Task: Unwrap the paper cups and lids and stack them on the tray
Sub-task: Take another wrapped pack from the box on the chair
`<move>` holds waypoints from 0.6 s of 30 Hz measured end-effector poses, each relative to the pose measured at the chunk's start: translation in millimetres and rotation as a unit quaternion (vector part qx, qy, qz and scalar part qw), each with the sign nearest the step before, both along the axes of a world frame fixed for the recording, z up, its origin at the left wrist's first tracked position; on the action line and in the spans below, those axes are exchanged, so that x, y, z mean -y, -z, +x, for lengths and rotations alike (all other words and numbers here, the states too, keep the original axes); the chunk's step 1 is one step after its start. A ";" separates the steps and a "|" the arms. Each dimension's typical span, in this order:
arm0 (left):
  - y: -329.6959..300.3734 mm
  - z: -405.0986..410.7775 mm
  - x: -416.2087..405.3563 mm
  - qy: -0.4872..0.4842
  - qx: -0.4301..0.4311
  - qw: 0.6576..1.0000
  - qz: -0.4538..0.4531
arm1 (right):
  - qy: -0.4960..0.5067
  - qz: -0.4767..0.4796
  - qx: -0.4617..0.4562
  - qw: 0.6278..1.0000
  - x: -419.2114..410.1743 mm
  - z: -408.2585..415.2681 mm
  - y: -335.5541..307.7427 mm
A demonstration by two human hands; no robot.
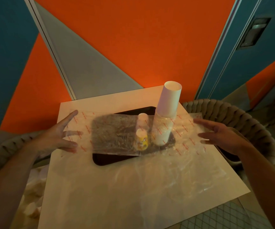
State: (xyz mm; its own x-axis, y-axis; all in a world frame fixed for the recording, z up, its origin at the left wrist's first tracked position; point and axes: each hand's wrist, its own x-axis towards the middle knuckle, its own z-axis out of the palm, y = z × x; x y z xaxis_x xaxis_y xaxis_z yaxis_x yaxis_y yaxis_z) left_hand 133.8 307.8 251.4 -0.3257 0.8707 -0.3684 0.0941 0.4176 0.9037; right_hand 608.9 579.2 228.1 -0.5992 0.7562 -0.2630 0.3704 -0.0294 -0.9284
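Observation:
A black tray [110,160] lies on the white table [84,204]. On its right part stands a tall stack of white paper cups [168,104], mouths down. Beside it are a short white stack [142,120] and a small yellow-printed cup stack [141,141], both blurred behind plastic. A clear plastic wrap with red print [113,134] hangs stretched over the tray between my hands. My left hand [59,136] is at its left edge, fingers spread and straight, partly behind the film. My right hand [219,134] is at the right edge, fingers also spread against it.
More clear wrap [166,176] lies flat on the table's near right part. Woven chairs stand at the right [232,116] and the left [9,146]. Crumpled pale wrapping [32,204] sits low at the left. An orange and grey wall is close behind the table.

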 end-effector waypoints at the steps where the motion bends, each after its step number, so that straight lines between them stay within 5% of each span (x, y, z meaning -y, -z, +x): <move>1: 3.3 -3.0 1.2 0.004 0.006 1.000 -0.006 | 0.011 0.027 0.006 1.000 -0.4 -0.9 1.3; 6: 13.5 -14.3 2.7 0.034 0.011 0.996 -0.086 | -0.007 0.117 0.046 0.992 0.8 -14.3 -14.3; 9: 14.7 -10.4 -6.6 0.045 -0.205 0.969 -0.134 | -0.053 0.180 0.081 0.979 4.7 -26.3 -30.2; 12: 14.4 5.8 -27.6 0.009 -0.321 0.944 -0.070 | -0.104 0.287 0.093 0.948 12.8 -42.6 -48.0; 18: -2.2 74.4 -80.6 0.089 -0.294 0.951 0.034 | -0.131 0.428 0.093 0.889 33.0 -80.9 -96.0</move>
State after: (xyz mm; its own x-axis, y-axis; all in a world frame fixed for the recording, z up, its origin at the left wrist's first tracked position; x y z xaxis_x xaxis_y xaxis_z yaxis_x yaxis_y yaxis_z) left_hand 208.2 388.4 253.6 -0.3029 0.9468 -0.1084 0.6552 0.2895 0.6978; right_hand 527.9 546.2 324.1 -0.7909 0.5677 0.2285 0.4100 0.7688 -0.4908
